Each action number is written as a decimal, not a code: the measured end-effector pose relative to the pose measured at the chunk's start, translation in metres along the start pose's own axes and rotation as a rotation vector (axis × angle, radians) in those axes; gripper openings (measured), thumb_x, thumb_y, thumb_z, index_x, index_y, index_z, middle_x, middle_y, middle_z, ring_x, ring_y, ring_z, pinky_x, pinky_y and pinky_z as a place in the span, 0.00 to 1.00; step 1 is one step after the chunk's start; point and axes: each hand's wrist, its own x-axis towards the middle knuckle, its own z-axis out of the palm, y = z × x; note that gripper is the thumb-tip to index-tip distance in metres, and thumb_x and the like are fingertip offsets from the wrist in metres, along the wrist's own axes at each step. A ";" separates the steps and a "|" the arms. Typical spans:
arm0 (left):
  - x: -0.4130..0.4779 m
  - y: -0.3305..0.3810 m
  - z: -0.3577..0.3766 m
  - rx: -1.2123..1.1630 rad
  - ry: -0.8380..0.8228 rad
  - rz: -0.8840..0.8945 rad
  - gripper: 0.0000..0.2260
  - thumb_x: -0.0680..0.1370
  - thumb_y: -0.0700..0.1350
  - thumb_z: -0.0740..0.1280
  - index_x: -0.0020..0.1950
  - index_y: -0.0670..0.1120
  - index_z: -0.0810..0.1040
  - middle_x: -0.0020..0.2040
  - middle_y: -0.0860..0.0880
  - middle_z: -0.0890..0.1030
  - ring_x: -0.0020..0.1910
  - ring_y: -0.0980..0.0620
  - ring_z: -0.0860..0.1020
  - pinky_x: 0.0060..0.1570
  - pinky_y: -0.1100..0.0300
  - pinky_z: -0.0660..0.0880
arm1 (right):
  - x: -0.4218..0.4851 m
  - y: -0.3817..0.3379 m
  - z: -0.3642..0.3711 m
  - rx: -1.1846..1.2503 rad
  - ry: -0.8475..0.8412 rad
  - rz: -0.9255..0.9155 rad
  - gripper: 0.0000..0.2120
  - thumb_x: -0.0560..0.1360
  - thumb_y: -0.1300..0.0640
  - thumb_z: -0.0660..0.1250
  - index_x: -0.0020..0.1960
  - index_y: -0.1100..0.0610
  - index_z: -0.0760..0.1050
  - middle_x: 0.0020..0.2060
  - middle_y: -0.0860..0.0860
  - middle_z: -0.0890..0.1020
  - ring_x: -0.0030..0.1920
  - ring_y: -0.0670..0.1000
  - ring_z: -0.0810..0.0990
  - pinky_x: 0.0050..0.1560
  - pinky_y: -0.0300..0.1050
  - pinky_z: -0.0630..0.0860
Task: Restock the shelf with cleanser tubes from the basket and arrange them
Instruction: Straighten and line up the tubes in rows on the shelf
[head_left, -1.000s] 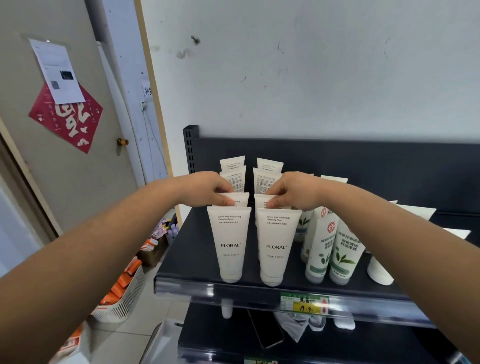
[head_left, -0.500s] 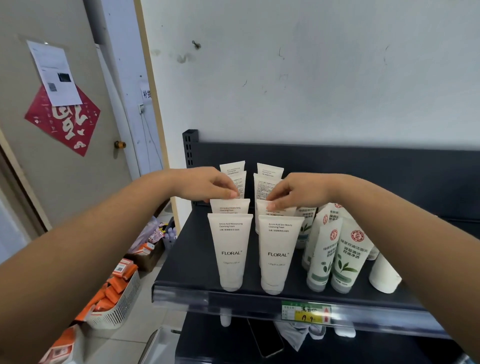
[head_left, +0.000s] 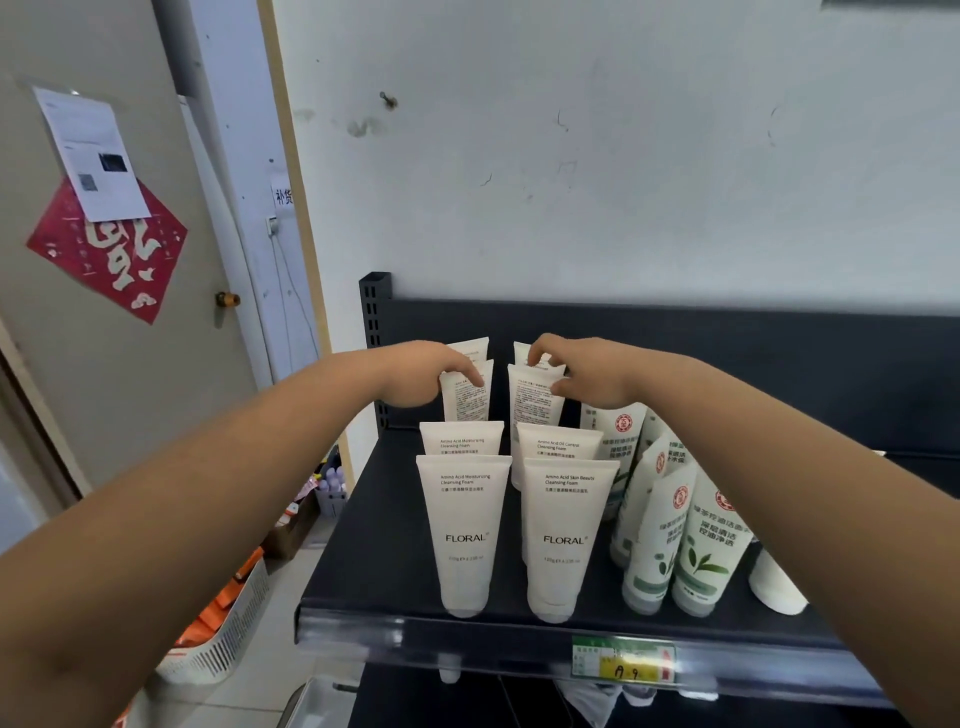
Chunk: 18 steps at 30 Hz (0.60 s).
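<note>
White FLORAL cleanser tubes stand cap-down in two columns on the black shelf. The front pair are the left tube and the right tube. My left hand reaches to the back of the left column and its fingers curl over the top edge of the third tube. My right hand pinches the top of the third tube in the right column, its index finger touching the rearmost tube behind. The rearmost tubes are mostly hidden.
Green-and-white tea tubes lean in a cluster right of the columns, under my right forearm. A white basket of orange packs sits on the floor at lower left. A yellow price tag hangs on the shelf's front rail. A door stands at left.
Both hands moved back from the second-row tubes to the tubes farther back in each column. The view tilted down slightly.
</note>
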 end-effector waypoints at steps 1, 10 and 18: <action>0.003 -0.001 0.002 0.016 0.016 0.001 0.30 0.75 0.29 0.55 0.68 0.57 0.72 0.70 0.51 0.71 0.67 0.47 0.70 0.61 0.56 0.71 | 0.002 0.000 0.001 -0.027 -0.028 -0.008 0.19 0.80 0.59 0.60 0.68 0.46 0.64 0.69 0.54 0.72 0.63 0.56 0.74 0.62 0.53 0.72; 0.018 -0.010 0.006 0.057 0.125 0.052 0.14 0.77 0.43 0.69 0.63 0.51 0.78 0.48 0.53 0.76 0.47 0.53 0.75 0.50 0.59 0.74 | 0.013 -0.004 -0.005 -0.170 -0.057 -0.055 0.26 0.77 0.68 0.56 0.69 0.47 0.72 0.64 0.49 0.73 0.62 0.53 0.73 0.50 0.42 0.68; 0.029 -0.016 0.012 0.058 0.200 0.060 0.11 0.76 0.53 0.69 0.57 0.53 0.79 0.58 0.54 0.73 0.61 0.51 0.69 0.59 0.53 0.70 | 0.034 0.001 0.003 -0.164 0.077 -0.120 0.13 0.74 0.49 0.71 0.57 0.51 0.81 0.56 0.49 0.70 0.59 0.51 0.68 0.58 0.45 0.69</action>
